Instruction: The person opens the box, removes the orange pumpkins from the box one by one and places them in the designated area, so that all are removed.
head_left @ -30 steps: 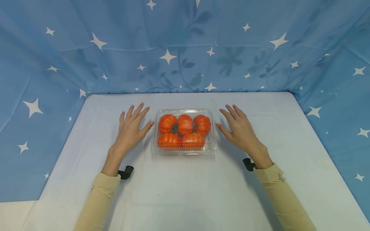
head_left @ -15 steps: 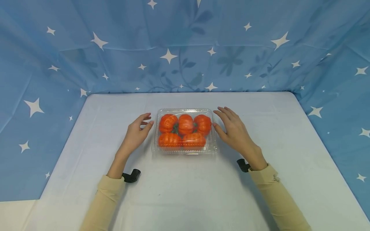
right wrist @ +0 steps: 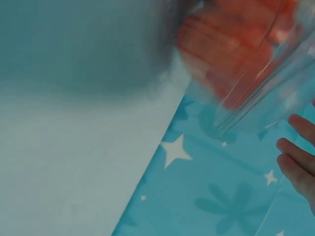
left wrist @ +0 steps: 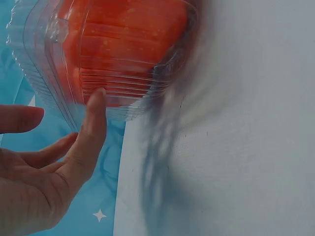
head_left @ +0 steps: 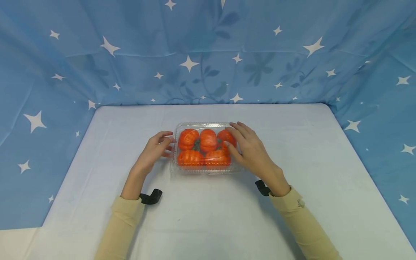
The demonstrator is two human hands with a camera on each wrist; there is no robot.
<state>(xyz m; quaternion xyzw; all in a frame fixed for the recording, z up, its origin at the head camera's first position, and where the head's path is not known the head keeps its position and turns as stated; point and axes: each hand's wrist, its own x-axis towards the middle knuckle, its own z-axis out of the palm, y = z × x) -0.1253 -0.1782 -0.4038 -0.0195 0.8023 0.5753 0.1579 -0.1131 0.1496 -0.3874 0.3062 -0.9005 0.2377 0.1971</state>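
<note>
A clear plastic clamshell box (head_left: 208,125) stands on the white table, its lid down over several ribbed orange-red fruits (head_left: 190,158) like small pumpkins. At the box's left edge is my left hand (head_left: 152,151), fingers loosely bent and spread. In the left wrist view one fingertip (left wrist: 97,98) lies right at the ribbed side wall, below the rim, with the thumb apart from it. My right hand (head_left: 255,151) reaches over the lid's right part, fingers extended, partly covering the right-hand fruits. Its fingertips (right wrist: 290,167) show beside the lid in the right wrist view.
The white tabletop (head_left: 208,216) spreads around the box. Behind and on both sides hangs a blue curtain (head_left: 136,79) with white stars. A black wrist camera mount (head_left: 152,197) sits on the left wrist, another mount (head_left: 262,188) on the right.
Both hands have moved inward. The left went from spread fingers to loosely bent ones at the box's left edge; the right slid left over the lid. The box has not moved.
</note>
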